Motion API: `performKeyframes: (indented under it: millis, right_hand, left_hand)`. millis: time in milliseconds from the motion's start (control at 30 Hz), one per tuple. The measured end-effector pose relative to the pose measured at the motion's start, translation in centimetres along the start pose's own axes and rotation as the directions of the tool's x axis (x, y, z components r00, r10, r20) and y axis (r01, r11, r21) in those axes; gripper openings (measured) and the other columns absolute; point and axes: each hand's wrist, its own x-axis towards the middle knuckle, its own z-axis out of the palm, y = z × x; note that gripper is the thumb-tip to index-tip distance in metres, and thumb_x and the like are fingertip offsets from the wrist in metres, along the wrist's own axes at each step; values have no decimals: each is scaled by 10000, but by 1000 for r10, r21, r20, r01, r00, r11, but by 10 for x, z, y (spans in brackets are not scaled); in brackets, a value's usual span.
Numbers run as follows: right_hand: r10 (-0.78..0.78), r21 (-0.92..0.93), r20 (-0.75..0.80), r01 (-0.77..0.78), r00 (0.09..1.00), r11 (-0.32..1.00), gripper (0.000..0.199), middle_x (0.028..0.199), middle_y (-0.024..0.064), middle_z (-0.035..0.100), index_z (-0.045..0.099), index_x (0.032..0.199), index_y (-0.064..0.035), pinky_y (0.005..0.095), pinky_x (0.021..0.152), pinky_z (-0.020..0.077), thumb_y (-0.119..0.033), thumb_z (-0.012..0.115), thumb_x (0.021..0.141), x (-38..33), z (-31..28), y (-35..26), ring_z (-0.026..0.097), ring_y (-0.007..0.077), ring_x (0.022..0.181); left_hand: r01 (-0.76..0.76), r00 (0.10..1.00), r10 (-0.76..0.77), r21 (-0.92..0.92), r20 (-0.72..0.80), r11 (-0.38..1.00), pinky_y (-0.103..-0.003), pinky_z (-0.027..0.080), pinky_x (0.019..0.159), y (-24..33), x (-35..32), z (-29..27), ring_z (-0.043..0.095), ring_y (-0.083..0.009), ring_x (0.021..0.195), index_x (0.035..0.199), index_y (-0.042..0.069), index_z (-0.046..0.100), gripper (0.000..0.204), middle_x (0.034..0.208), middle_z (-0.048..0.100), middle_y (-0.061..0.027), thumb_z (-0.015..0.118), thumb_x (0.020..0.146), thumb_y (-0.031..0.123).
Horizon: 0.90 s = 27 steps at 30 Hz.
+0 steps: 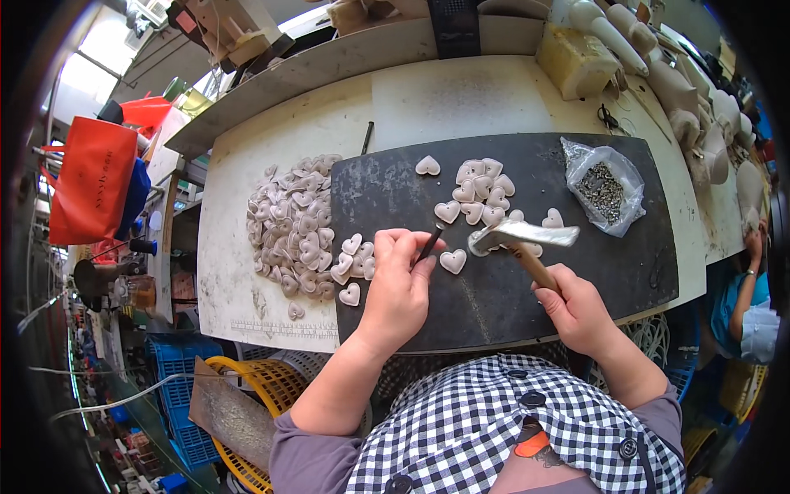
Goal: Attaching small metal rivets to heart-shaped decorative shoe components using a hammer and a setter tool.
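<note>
My left hand (399,284) pinches a thin dark punch (429,244) upright beside the pale heart piece (453,261) at frame centre on the black mat (502,288), right hand (576,309) clenched on the hammer (527,239); judgement: keep punch vertical, strike squarely, fingers clear.

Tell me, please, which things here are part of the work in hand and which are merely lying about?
In use: left hand holding a dark punch; right hand holding a hammer; heart piece; black mat.
Lying about: bag of metal bits; scissors; red bag.

One hammer (523,237), one punch (429,244), one bag of rivets (603,186)
</note>
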Motion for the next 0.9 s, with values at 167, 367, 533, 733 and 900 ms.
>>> performKeyframes:
  millis: [167,367,533,733,900]
  right_hand:
    - [47,-319,55,-27,997,947,192,829,192,654,529,1065,-24,475,653,494,-140,602,930,2,12,-20,630,424,759]
    - [146,-381,99,-98,984,919,221,813,230,641,465,1074,-5,513,659,486,-139,577,939,1,20,-23,630,441,773]
    - [173,-377,89,-128,981,918,220,821,210,641,451,1028,-13,502,642,501,-180,574,957,2,20,-22,638,416,740]
    - [163,-370,86,-120,983,921,220,822,212,641,451,1029,-15,507,646,500,-186,570,959,0,21,-22,637,420,741]
    - [166,-362,80,-127,983,924,214,814,211,642,451,1023,-16,508,642,500,-181,571,958,2,20,-21,636,421,739]
  left_hand:
    - [5,996,-38,-387,-79,922,-260,537,760,-14,6,13,671,-122,811,1024,17,664,120,886,689,-41,649,905,8]
    - [6,996,-14,-84,-93,996,-261,564,733,-20,6,22,693,-136,805,1056,-18,616,115,921,720,-90,590,958,36]
    - [17,995,-26,-95,-93,995,-273,576,717,-20,9,22,711,-155,811,1013,-16,606,79,904,722,-99,564,971,36]
    - [-305,934,341,258,-109,917,-262,563,685,-35,5,26,699,-161,732,975,11,624,67,873,713,-98,571,937,-3]
    - [-261,941,310,291,-136,920,-263,558,666,-30,6,28,691,-175,695,975,19,630,72,838,703,-97,577,933,-1]
